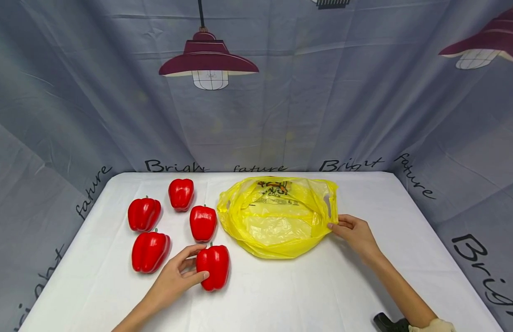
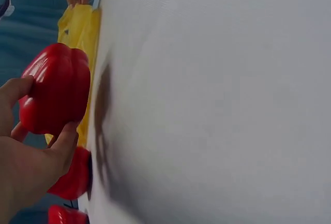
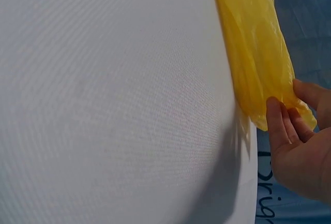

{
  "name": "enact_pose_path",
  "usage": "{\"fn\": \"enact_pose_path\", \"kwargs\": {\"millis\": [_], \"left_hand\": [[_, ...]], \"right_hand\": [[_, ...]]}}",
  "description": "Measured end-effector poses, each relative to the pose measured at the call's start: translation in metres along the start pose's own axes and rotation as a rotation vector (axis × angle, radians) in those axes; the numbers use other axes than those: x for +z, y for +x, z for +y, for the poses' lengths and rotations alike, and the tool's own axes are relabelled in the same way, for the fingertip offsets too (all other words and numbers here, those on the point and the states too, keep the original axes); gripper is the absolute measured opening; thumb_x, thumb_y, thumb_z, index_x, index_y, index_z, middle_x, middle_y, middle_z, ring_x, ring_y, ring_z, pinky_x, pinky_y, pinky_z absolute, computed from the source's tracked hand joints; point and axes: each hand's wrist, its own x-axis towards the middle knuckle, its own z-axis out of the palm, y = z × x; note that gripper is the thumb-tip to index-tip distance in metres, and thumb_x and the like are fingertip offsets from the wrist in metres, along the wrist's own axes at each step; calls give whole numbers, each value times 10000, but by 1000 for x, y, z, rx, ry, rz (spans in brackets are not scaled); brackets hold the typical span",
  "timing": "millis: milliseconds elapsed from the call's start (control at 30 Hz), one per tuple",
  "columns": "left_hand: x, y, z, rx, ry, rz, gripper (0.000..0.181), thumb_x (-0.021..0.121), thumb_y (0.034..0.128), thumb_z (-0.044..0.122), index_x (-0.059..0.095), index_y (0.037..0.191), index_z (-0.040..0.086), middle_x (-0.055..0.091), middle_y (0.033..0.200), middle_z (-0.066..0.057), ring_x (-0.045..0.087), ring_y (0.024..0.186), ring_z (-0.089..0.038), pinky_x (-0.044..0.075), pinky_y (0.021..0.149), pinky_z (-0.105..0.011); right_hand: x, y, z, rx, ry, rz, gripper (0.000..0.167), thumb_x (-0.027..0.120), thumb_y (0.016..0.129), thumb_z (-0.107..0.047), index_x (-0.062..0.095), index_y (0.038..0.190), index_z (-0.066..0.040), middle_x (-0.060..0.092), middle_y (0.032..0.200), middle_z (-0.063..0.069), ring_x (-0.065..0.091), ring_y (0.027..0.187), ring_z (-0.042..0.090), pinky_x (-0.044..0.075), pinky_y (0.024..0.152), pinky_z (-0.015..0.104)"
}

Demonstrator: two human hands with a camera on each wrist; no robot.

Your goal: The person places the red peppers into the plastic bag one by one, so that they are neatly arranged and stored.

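Note:
My left hand (image 1: 173,279) grips a red bell pepper (image 1: 213,267), thumb on its near side and fingers behind. In the left wrist view that pepper (image 2: 57,89) sits between thumb and fingers, with a shadow on the cloth beside it. A yellow plastic bag (image 1: 277,249) lies with its mouth spread, dark print on its inner far side. At its right edge, by a handle hole, my right hand (image 1: 358,235) pinches the plastic between thumb and fingers. The right wrist view also shows the bag (image 3: 253,43) held by the right hand (image 3: 300,151).
Several more red bell peppers stand left of the bag; one (image 1: 203,223) is closest to it, another (image 1: 150,251) is near the left hand. A white cloth (image 1: 302,295) covers the table. Behind hangs a grey-blue curtain (image 1: 281,115). A black object (image 1: 389,323) shows near the right forearm.

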Motion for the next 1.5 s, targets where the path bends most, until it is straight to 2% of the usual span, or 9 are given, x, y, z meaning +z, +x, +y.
{"fn": "enact_pose_path", "kwargs": {"millis": [100, 200, 500, 800, 1067, 1267, 1500], "left_hand": [[5, 5, 9, 2, -28, -7, 605, 819, 838, 187, 556, 1382, 148, 504, 1405, -103, 531, 1227, -350, 568, 866, -346], [11, 11, 20, 29, -43, -24, 611, 812, 845, 201, 545, 1392, 144, 509, 1394, -107, 517, 1243, -350, 574, 858, -375], [28, 36, 40, 160, -74, -117, 568, 765, 887, 165, 534, 1405, 146, 468, 1434, -111, 506, 1258, -353, 574, 857, -375], [44, 62, 52, 192, -63, -126, 571, 757, 882, 159, 542, 1409, 118, 511, 1394, -100, 529, 1225, -357, 577, 845, -401], [61, 90, 72, 202, -74, -129, 575, 746, 893, 160, 538, 1429, 142, 518, 1386, -94, 526, 1233, -347, 569, 869, -425], [76, 113, 83, 218, -90, -140, 581, 732, 911, 168, 521, 1453, 152, 509, 1410, -100, 516, 1250, -353, 537, 924, -480], [98, 142, 88, 225, -118, -140, 577, 728, 913, 156, 523, 1452, 135, 520, 1388, -111, 522, 1242, -359, 542, 925, -445]], "right_hand": [[0, 0, 1, 4, 8, 1, 515, 713, 944, -214, 544, 1292, 125, 685, 1045, 139, 684, 900, 156, 563, 801, 231], [0, 0, 1, 6, 14, 2, 509, 713, 944, -209, 547, 1290, 126, 689, 1041, 137, 687, 896, 148, 565, 804, 237], [2, 2, 2, 13, 20, -3, 516, 721, 940, -219, 551, 1288, 122, 694, 1048, 136, 689, 902, 153, 565, 800, 231], [3, 2, 1, 13, 21, -14, 542, 726, 937, -238, 543, 1300, 121, 692, 1072, 146, 689, 935, 195, 566, 809, 241], [4, 4, 4, 3, 29, -18, 514, 724, 938, -218, 558, 1282, 125, 700, 1060, 146, 693, 922, 190, 569, 803, 247], [5, 5, 5, 20, 25, -12, 513, 729, 933, -229, 562, 1277, 114, 695, 1032, 121, 684, 908, 179, 564, 793, 228], [5, 3, 6, 25, 20, -9, 514, 727, 935, -235, 561, 1274, 115, 689, 1032, 124, 679, 901, 161, 563, 789, 222]]}}
